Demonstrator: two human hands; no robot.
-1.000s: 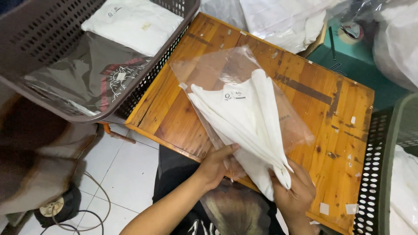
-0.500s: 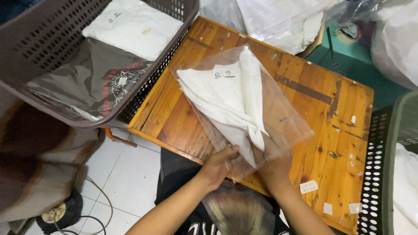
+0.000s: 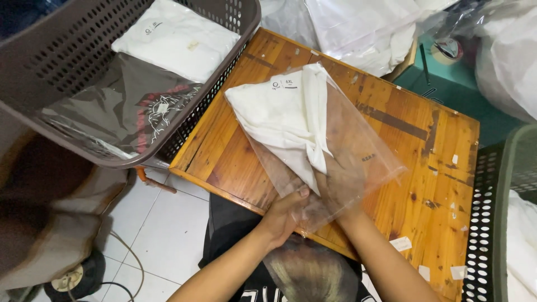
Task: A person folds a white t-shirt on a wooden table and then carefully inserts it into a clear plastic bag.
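Wooden table [image 3: 430, 162]. My left hand [image 3: 282, 215] grips the clear plastic bag [image 3: 358, 151]; my right hand [image 3: 338, 184], inside, clutches the folded white garment [image 3: 285, 117]. A snagged fold could bunch the garment or tear the bag.

Single view from your head, looking steeply down and close over the orange varnished wooden table [image 3: 425, 168], your forearms entering at bottom edge, dark perforated plastic basket [image 3: 67, 61] upper left

You are working with both forearms bare, no sleeves, watch or rings showing on your left hand [image 3: 281, 215] or your right hand [image 3: 339, 187]. You are wearing a black top bearing a pale, faded print with white lettering across the front.
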